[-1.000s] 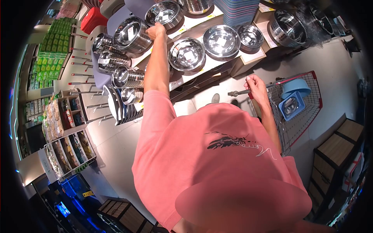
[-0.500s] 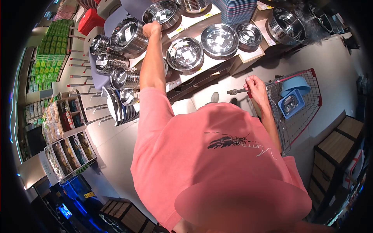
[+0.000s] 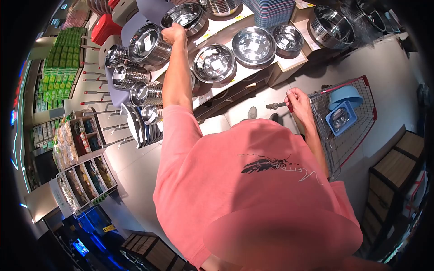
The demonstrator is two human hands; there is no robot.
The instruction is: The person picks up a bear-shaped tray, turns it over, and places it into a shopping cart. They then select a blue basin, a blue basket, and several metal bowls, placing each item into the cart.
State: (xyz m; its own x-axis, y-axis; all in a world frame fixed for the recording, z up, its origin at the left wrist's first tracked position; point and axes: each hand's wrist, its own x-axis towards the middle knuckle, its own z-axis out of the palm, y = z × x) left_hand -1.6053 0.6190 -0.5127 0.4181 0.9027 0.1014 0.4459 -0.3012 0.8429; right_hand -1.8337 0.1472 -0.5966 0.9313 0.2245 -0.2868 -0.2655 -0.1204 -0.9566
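Note:
My left hand (image 3: 174, 34) is closed on the near rim of a stainless steel basin (image 3: 195, 23) at the back of the display shelf. Its thumb and fingers pinch the edge; the fingertips are partly hidden. Just left of this hand stands a deep stack of steel basins (image 3: 147, 45) with a label inside. My right hand (image 3: 298, 101) is low on the right, its fingers curled round the red handle of a shopping cart (image 3: 368, 92). In the cart lie a round blue basin (image 3: 344, 96) and a rectangular blue tub (image 3: 335, 127) with a shiny metal item inside.
Wide steel bowls (image 3: 214, 63) line the shelf front, beside a larger bowl (image 3: 253, 45) and a smaller one (image 3: 287, 39). Stacked blue-and-pink trays (image 3: 273, 11) stand behind. Pans (image 3: 135, 124) hang at left. A wooden crate stand (image 3: 395, 156) is at right.
The basin under my left hand has shifted slightly left, and the white label inside it no longer shows. My right hand stays on the cart handle. The view has turned a little.

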